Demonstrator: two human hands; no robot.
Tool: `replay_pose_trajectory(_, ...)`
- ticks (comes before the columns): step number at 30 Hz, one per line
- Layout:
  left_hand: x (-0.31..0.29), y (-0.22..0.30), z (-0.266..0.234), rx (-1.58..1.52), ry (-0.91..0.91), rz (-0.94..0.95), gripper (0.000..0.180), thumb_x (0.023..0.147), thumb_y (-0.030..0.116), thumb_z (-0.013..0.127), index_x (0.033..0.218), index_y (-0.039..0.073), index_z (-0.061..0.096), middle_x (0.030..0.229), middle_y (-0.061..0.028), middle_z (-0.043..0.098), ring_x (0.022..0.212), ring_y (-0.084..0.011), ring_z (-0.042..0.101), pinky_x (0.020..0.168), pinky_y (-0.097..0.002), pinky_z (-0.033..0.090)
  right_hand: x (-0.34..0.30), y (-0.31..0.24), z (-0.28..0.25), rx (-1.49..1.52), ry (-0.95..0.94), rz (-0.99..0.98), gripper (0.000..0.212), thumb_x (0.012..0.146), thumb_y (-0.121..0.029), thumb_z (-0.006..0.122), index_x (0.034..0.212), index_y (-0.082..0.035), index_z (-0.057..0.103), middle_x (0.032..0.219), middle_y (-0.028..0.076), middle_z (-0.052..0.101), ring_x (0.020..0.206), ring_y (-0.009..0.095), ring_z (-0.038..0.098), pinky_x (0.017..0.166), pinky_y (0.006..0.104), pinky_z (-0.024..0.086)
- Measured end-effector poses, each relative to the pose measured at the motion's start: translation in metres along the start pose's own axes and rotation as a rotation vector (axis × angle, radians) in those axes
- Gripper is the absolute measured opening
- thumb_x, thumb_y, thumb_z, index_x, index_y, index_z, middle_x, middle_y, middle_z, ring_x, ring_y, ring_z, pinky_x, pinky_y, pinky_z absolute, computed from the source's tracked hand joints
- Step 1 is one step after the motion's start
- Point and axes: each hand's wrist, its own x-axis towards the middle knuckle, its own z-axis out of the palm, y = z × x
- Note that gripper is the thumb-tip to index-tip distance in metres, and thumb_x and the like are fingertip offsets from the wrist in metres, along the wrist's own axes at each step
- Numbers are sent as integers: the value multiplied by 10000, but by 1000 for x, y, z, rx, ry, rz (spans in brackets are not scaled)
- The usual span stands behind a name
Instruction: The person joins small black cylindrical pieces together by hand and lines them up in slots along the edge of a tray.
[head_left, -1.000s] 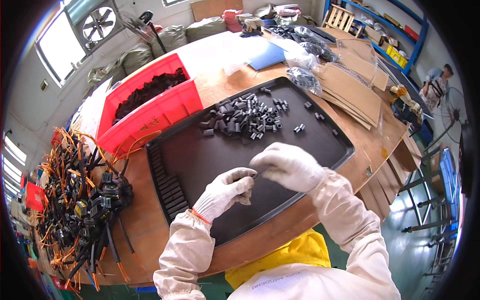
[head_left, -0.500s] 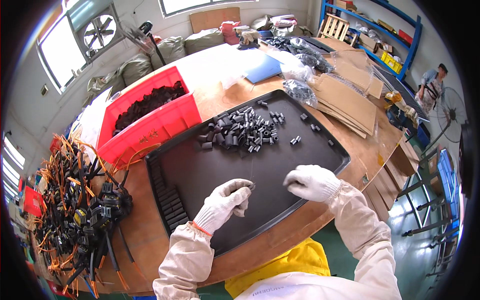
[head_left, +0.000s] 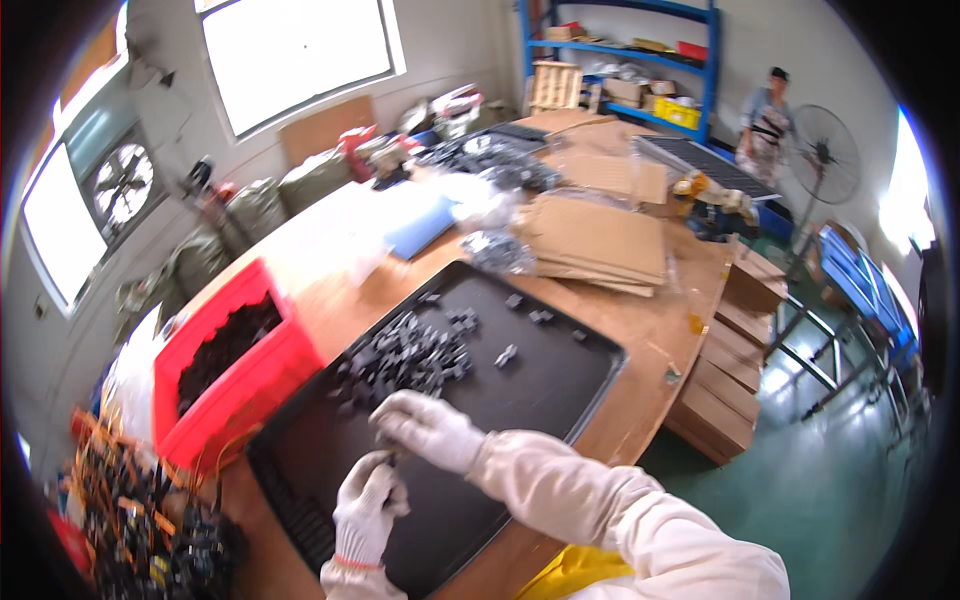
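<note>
Both my hands wear white knitted gloves and meet above the near part of a black tray (head_left: 530, 395). My left hand (head_left: 368, 508) is closed, its thumb and fingers pinched together at a small dark piece that I cannot make out. My right hand (head_left: 430, 430) reaches across from the right, fingers curled down beside the left fingertips; whether it grips anything is hidden and blurred. Just beyond lies a heap of short black tube pieces (head_left: 415, 350). A few loose tube pieces (head_left: 506, 355) lie apart, farther right in the tray. More dark pieces line its left edge, blurred.
A red bin (head_left: 250, 390) of black parts stands left of the tray. Orange-and-black cable bundles (head_left: 150, 530) crowd the near left. Cardboard sheets (head_left: 600, 240) and bagged parts (head_left: 497, 252) lie beyond the tray. Another person (head_left: 766, 125) stands far right near a fan (head_left: 823, 155).
The view has swung to the right. My right hand has moved left, from apart to beside my left hand's fingertips. My left hand stays pinched.
</note>
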Motion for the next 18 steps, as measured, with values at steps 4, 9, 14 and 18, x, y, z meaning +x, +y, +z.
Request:
replay_pose_trajectory(4,-2,-2,-15,73,99,39,232,979,156,571,1172,27,582,773,-16,521,597,-90,476,498,-245,404,-2,-2,2,-315,-51,-146,257,985,-273,593,1072,-37,650,1016,101,684,999,258,672,890,361,522)
replay_pose_trajectory(9,-17,8,9,64,15,9,268,996,213,625,1207,48,603,819,10,559,674,-76,478,578,-225,400,-9,6,-5,-252,-108,-202,264,1000,-259,568,1087,-20,640,1039,92,656,998,216,665,892,336,513)
replay_pose_trajectory(14,-14,2,8,97,62,0,300,987,230,645,1223,49,595,808,11,552,671,-75,483,582,-226,408,-13,5,-6,-221,-127,-147,266,998,-260,580,1102,-21,636,1012,82,694,991,177,666,877,317,517)
replay_pose_trajectory(18,-15,2,9,179,238,-56,335,1006,234,614,1290,60,581,808,27,549,679,-66,489,584,-223,414,-5,8,0,-55,-182,-100,274,993,-277,590,1116,-38,643,1006,81,712,989,163,667,892,321,514)
